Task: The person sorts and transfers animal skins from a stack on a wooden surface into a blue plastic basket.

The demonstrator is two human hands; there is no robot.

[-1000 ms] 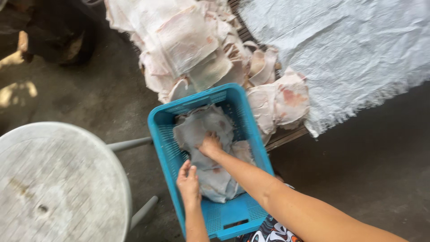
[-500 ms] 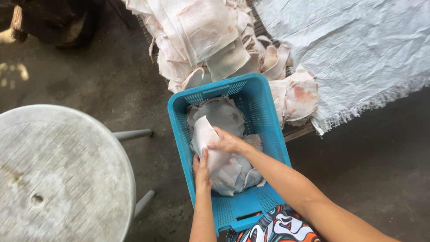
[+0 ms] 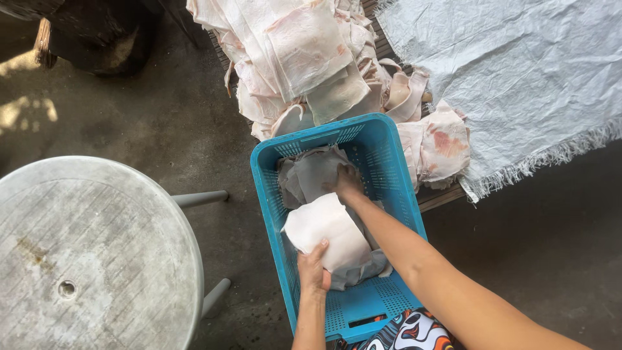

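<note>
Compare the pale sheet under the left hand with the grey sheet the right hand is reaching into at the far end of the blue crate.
The pale sheet is whitish-pink and smooth, rolled or folded into a rounded bundle; the grey sheet is duller grey, crumpled and spread loosely. The pale sheet lies on top, nearer the person, under the left hand; the grey sheet sits at the far end, where the right hand presses in. Both are limp, skin-like sheets inside the blue crate.
</note>
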